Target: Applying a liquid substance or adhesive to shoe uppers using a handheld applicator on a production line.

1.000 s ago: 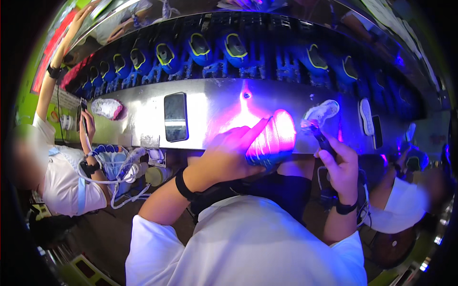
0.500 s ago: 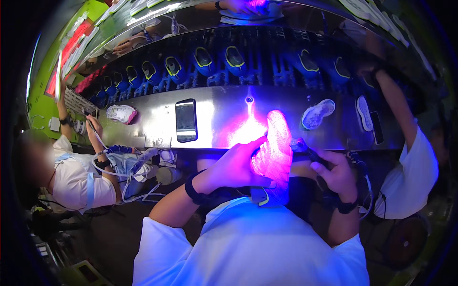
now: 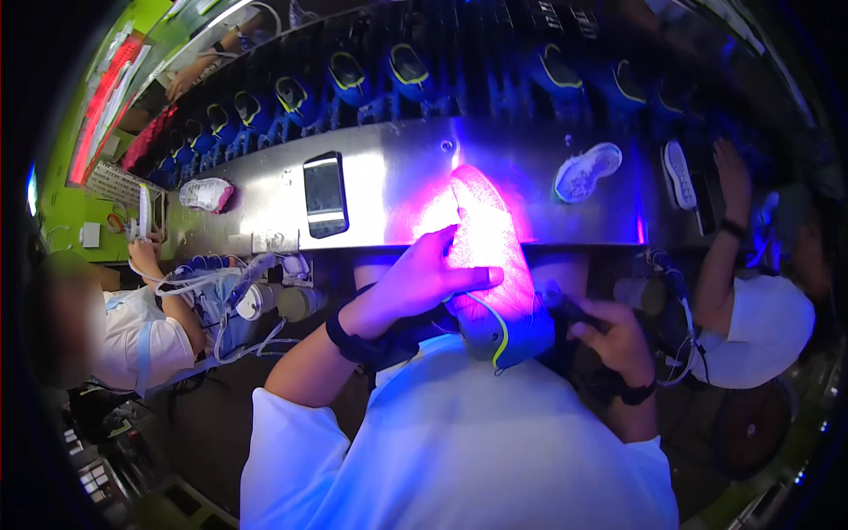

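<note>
My left hand grips a shoe upper, its thumb laid across the side. Glaring pink and violet light covers most of the upper; its dark blue heel end with a yellow-green edge points toward my body. On the other side, my right hand is closed around a dark-handled tool that looks like a brush. The tool's tip is close beside the upper near the heel; whether it touches is unclear in the dim light.
A metal bench holds a phone, a pale sole and another sole. Several blue shoe uppers stand in a row behind it. People work at left and right; hoses hang below the bench edge.
The upper in my left hand has turned, so its blue heel and yellow-green edge show more. My right hand with the tool has shifted slightly toward me. The view has tilted.
</note>
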A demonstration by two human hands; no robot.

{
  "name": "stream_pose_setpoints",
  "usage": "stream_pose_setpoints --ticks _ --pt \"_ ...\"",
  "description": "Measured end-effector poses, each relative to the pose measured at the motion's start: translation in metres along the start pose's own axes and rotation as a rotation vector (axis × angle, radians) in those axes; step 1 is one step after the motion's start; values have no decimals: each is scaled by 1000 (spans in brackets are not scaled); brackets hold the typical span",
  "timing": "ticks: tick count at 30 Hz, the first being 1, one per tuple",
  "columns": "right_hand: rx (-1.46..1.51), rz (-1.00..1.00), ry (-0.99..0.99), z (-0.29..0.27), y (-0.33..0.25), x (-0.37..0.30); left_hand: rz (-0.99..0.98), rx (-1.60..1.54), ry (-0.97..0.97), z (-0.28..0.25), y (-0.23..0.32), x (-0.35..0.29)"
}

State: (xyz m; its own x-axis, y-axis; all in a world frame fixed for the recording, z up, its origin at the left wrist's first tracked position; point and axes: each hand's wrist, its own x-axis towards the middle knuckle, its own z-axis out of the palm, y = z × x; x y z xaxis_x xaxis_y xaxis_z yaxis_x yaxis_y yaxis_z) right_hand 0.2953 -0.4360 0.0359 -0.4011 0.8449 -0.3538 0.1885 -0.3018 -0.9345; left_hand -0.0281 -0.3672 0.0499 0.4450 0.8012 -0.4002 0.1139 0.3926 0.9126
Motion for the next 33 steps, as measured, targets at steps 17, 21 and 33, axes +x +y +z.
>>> stream_pose_setpoints --ticks 17,21,33 --pt "-517 -222 12 -15 -31 -2 74 -353 160 1 -22 -18" --pt "-568 -316 112 -3 -44 -1 25 -559 144 7 -32 -30" --pt "-707 -460 56 -12 -108 17 -369 -1418 -298 29 -56 -46"
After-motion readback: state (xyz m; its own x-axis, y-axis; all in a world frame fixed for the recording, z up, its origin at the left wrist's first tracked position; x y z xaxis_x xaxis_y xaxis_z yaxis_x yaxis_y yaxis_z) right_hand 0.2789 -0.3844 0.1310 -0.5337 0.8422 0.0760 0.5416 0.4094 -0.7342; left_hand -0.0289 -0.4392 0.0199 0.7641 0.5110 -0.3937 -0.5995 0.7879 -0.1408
